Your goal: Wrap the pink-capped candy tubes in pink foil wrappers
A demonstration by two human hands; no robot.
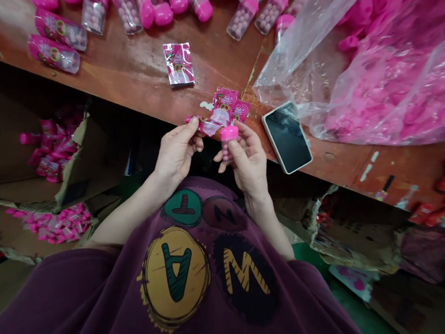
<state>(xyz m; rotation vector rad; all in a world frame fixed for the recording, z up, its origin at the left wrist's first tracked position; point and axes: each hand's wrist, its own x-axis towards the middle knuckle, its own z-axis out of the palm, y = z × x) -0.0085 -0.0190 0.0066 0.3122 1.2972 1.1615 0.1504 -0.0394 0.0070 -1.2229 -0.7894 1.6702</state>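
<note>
Near the table's front edge, my right hand point(250, 159) grips a small clear candy bottle point(226, 148) with a pink cap, pale pink balls showing inside. Between thumb and fingers my left hand point(178, 152) pinches a pink printed plastic sleeve point(208, 126), partly see-through and crumpled. It lies close to the bottle's cap; whether they touch I cannot tell. Just beyond my fingers several pink printed sleeves point(229, 104) lie loose on the table. Farther back rests a flat stack of similar sleeves point(180, 64).
Capped candy bottles point(127, 11) line the back of the wooden table point(128, 66). A phone point(288, 138) lies right of my hands, beside a large clear bag of pink plastic pieces point(394, 84). Below left, cardboard boxes point(72, 164) hold pink items. Red packets point(441, 215) lie far right.
</note>
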